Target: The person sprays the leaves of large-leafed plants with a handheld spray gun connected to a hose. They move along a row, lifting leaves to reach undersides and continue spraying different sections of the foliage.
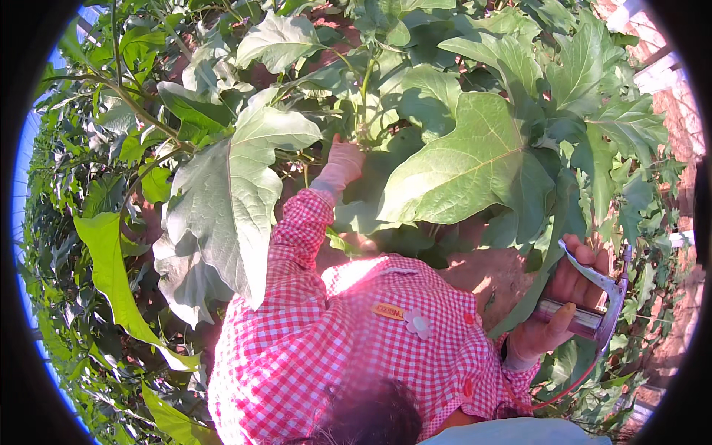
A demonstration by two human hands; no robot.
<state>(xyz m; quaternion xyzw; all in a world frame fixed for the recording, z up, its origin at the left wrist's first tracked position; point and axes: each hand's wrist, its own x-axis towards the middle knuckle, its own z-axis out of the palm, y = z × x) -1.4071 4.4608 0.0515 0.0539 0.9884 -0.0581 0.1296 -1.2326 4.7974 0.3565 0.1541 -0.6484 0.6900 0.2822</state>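
Note:
My left hand [344, 158], in a thin pale glove, reaches among the leaves of an eggplant plant beside an upright green stem [366, 89]. Its fingertips are partly hidden, so I cannot tell whether it grips the stem. At the right, my right hand [562, 300] holds a metal hand sprayer [584, 320] with a cylindrical body, a curved lever and a slim nozzle pointing up. From the sprayer's lower end a thin red hose [575, 382] curves back towards my sleeve. A broad lobed leaf [461, 161] spreads between the hands.
Another large leaf [228, 183] hangs over my left forearm. A bare brown branch [139, 108] crosses the upper left, with dense foliage around it. Reddish soil [484, 275] shows below the leaves. Pale structures [659, 75] stand along the right edge.

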